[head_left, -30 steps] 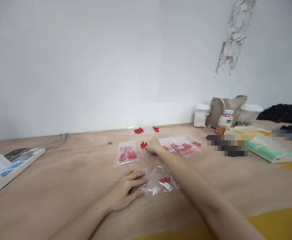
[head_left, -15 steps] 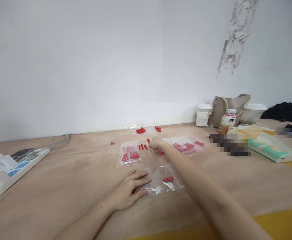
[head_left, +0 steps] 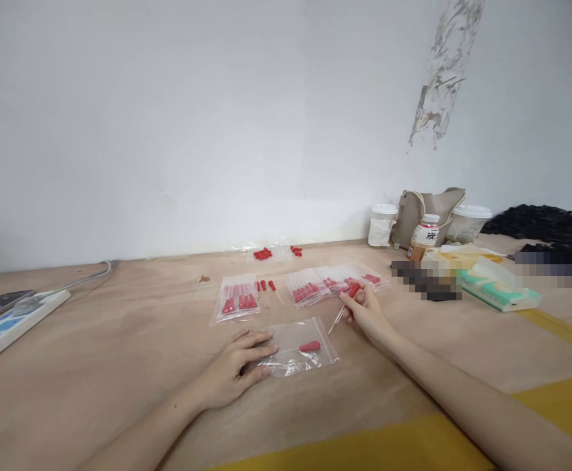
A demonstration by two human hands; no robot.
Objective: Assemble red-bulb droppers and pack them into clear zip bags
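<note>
My right hand pinches a dropper by its red bulb; the clear tip slants down and left, close to the zip bag's right edge. That clear bag lies flat on the table, with another red-bulbed dropper inside. My left hand rests on the bag's left end, fingers spread and flat. Behind it lie several loose droppers, bulbs toward the wall. A filled bag of droppers lies to their left, and overlapping filled bags spread to their right.
Loose red bulbs lie on clear plastic by the wall. At the back right stand a lidded cup, a drink bottle, a grey bag and a green tissue pack. A power strip sits at left.
My right hand has drawn back from the loose droppers toward the right and nearer me, with one dropper now in its fingers. My left hand stays on the bag. The view has shifted slightly right.
</note>
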